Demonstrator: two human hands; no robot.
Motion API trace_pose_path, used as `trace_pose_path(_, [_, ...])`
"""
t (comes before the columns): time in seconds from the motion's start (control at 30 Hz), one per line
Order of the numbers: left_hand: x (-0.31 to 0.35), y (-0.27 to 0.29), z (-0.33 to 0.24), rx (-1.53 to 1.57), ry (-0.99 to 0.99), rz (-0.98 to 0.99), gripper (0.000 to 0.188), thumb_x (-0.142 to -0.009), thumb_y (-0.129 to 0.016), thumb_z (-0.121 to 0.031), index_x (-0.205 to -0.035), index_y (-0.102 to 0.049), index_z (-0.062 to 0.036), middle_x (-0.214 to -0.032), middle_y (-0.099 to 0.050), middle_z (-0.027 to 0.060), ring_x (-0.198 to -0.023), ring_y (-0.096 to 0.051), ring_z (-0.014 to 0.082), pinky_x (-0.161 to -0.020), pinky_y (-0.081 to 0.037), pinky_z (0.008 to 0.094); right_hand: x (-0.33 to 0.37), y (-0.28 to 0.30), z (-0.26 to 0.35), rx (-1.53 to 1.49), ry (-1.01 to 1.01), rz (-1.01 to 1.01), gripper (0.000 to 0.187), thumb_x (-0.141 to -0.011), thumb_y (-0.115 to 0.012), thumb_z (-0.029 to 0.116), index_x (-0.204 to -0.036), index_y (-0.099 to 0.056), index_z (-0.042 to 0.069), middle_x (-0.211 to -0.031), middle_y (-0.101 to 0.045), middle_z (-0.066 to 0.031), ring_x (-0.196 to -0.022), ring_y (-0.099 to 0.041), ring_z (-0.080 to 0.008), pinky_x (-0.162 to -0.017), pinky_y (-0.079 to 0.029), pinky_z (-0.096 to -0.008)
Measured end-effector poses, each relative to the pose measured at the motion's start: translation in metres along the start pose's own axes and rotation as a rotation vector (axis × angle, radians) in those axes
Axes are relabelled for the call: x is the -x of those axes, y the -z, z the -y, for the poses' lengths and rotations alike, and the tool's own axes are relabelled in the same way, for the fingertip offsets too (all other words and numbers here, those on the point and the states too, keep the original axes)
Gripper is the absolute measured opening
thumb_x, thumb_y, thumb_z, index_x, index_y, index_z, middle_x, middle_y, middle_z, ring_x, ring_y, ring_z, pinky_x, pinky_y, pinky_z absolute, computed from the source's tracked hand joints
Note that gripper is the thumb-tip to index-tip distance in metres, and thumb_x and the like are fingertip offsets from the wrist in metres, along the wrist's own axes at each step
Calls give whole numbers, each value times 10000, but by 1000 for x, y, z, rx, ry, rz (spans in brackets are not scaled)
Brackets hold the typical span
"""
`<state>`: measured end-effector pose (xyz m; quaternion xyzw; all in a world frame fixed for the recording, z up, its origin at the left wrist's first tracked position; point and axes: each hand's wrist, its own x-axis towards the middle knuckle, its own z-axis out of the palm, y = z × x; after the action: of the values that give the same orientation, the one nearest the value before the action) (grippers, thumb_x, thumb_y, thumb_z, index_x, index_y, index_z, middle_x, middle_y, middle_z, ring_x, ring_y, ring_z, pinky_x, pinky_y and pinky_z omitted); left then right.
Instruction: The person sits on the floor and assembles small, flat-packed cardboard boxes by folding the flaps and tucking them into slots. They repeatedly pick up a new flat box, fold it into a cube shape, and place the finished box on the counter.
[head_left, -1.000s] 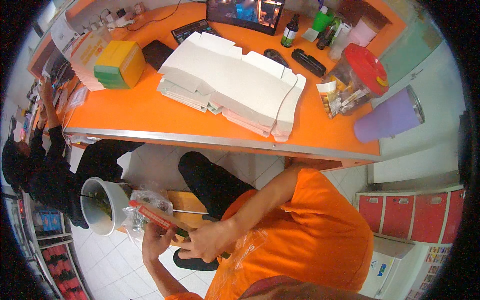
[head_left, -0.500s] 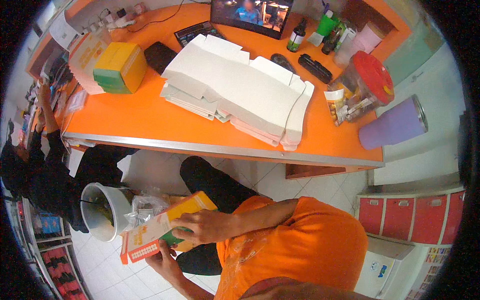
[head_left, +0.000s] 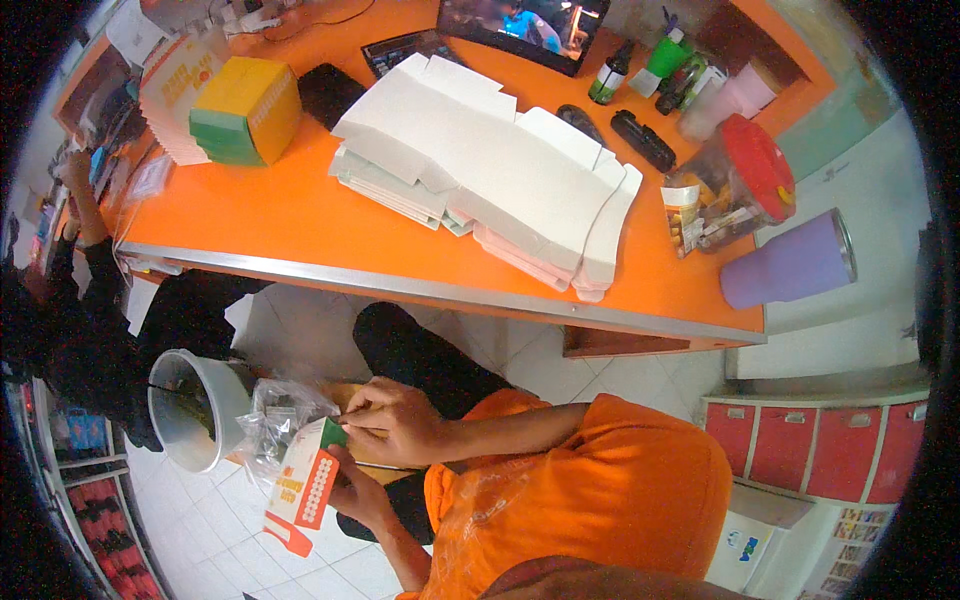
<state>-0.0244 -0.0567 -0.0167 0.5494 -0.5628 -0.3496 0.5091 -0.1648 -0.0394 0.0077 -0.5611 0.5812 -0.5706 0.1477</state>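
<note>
Paper box (head_left: pixel 300 475) has turned steeper, below the bench's (head_left: pixel 250 215) front edge. Left hand (head_left: pixel 357 490) has closed grip on it; right hand (head_left: pixel 405 425) bends near its end, hold unclear. Slack left grip could drop it.

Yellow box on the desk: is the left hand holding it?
No, the left hand holds another carton, apart from the yellow box.
</note>
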Motion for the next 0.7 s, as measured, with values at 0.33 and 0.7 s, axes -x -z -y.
trace_pose_path(0.33, [37,22,39,-710,-445,176,246,-969,-631,-170,-1118,-595,23,-1060,-651,147,-894,-617,251,-757,-511,382,14,19,0,-90,3,124,147,-805,-744,43,-951,-745,29,-833,-636,-103,-733,-643,-234,-613,-507,-328])
trace_pose_path(0.7, [37,35,52,-771,-455,150,210,-968,-631,-151,-1100,-593,7,-1065,-652,136,-871,-621,225,-727,-519,377,13,15,0,-139,155,120,145,-803,-756,79,-925,-715,13,-784,-576,-82,-700,-591,-219,-570,-479,-331])
